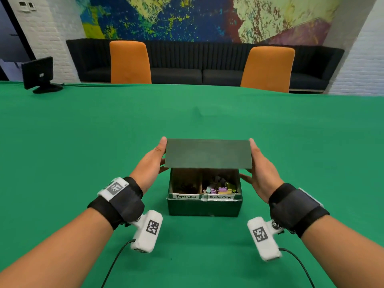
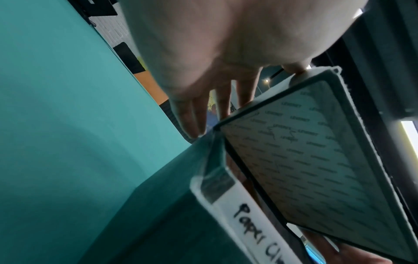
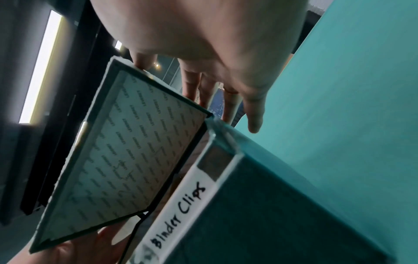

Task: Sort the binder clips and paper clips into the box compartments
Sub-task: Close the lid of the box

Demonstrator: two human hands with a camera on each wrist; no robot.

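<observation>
Fingers of the left hand (image 1: 150,161) lie nearly straight and slightly apart along the left end of the lid (image 1: 208,153), thumb on its upper front corner; the fingers (image 3: 192,85) of the right hand (image 1: 260,168) lie likewise at the right end, so the lid is pressed between two flat hands rather than clamped in a fist. It is held tilted, back edge down at the rear wall of the box (image 1: 204,206), front edge raised, which leaves the contents open to view. Whether it is being opened or closed cannot be told. The box stands on the green table (image 1: 83,142) near the front edge, about midway across. Its left compartment carries a label (image 1: 185,196) reading "Paper Clips" and holds a dark mass too dim to identify. Its right compartment, labelled "Binder Clips", holds coloured binder clips (image 1: 220,189). No loose clips show on the cloth, so the sorting appears complete or nearly so. Even support at both ends probably keeps the lid from twisting.
</observation>
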